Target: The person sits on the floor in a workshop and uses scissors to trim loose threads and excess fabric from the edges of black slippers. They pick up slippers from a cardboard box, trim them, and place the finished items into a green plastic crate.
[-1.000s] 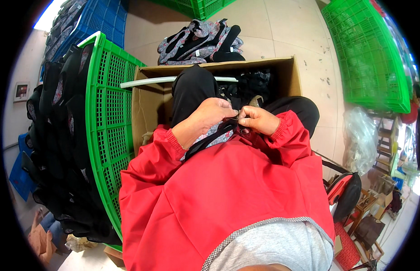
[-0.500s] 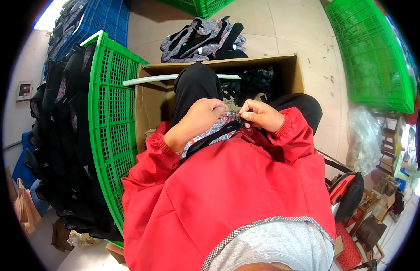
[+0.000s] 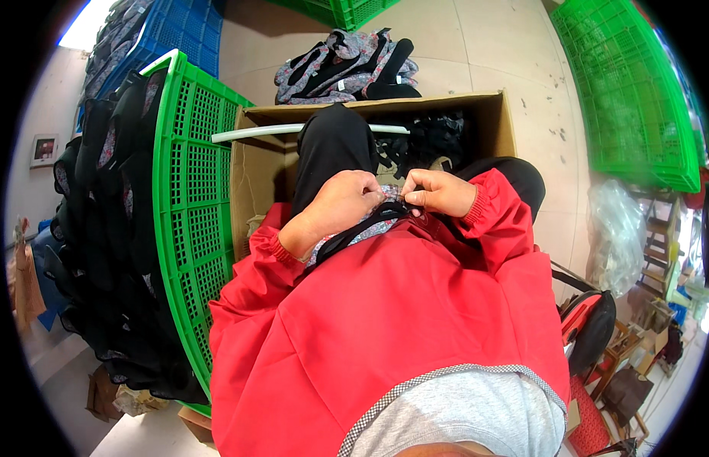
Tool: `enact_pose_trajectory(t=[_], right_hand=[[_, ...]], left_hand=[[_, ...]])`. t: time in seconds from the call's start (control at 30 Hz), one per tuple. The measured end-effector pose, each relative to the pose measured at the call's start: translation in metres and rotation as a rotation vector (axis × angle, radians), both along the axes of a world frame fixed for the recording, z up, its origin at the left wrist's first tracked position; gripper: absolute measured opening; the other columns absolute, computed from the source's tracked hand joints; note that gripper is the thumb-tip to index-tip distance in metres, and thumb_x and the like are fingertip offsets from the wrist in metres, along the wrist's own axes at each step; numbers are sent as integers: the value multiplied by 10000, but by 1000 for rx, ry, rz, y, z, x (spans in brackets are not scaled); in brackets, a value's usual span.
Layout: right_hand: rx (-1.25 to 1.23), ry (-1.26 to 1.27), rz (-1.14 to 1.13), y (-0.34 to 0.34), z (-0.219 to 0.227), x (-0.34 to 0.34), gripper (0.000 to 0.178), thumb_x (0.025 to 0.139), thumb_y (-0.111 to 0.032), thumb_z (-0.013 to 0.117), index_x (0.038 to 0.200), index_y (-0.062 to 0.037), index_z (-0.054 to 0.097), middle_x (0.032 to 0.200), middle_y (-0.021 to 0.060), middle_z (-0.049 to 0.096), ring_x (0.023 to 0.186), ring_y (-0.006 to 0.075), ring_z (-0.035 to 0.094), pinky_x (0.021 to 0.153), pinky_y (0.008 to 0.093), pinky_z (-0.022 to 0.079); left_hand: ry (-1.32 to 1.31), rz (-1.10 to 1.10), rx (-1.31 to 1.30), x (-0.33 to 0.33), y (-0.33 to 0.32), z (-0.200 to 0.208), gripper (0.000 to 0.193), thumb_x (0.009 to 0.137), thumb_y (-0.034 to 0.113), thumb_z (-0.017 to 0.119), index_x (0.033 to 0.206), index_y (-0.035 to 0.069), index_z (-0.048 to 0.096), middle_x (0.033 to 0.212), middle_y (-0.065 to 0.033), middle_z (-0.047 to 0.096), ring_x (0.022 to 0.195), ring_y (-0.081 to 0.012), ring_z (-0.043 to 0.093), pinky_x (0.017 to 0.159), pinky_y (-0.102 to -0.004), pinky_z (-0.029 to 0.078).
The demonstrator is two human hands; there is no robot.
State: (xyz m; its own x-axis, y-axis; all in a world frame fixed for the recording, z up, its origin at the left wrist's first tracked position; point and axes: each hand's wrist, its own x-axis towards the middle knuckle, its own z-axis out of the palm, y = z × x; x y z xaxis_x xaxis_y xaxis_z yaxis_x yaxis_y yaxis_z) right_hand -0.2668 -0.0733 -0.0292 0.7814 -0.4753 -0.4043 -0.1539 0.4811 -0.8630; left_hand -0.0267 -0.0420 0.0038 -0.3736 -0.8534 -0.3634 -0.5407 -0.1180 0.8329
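Observation:
Across my lap lies a floral-patterned fabric piece with black trim (image 3: 376, 226). My left hand (image 3: 347, 199) is closed with its fingers pinched at the upper edge of this piece. My right hand (image 3: 438, 193) pinches the same edge just beside it, thumb against forefinger. Only a small gap separates the fingertips of the two hands. Part of the piece is hidden beneath my left hand and forearm. Beyond my hands stands an open cardboard box (image 3: 491, 122) with black items (image 3: 434, 139) inside. A white strip (image 3: 251, 133) lies across the box, passing behind my knee.
A green crate (image 3: 188, 228) stands at my left, with many black pieces (image 3: 103, 244) hanging beside it. A pile of floral and black pieces (image 3: 347, 68) lies beyond the box. Another green crate (image 3: 636, 99) and a clear plastic bag (image 3: 617, 236) are at the right.
My left fingers have curled in tighter at the fabric's edge, and the black trim near the right fingertips has shifted slightly. My right hand stays nearly in place.

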Motion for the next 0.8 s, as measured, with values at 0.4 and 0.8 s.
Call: enact_pose_trajectory(t=[0.4,0.8], right_hand=[[-650,117,283,-18,23,21,165,920,-206,599,875,-66,525,738,47,567,686,156,550,629,316,448],[-198,168,231,-16,16,13,61,923,-83,614,915,-55,561,743,8,617,637,75,531,567,242,420]], left_hand=[[-113,-28,-159,6,8,9,193,855,226,636,822,47,698,756,-164,656,680,-260,650,635,-381,505],[-125,-65,-135,-3,6,-8,240,797,252,639,806,20,701,794,-199,673,755,-366,653,695,-444,500]])
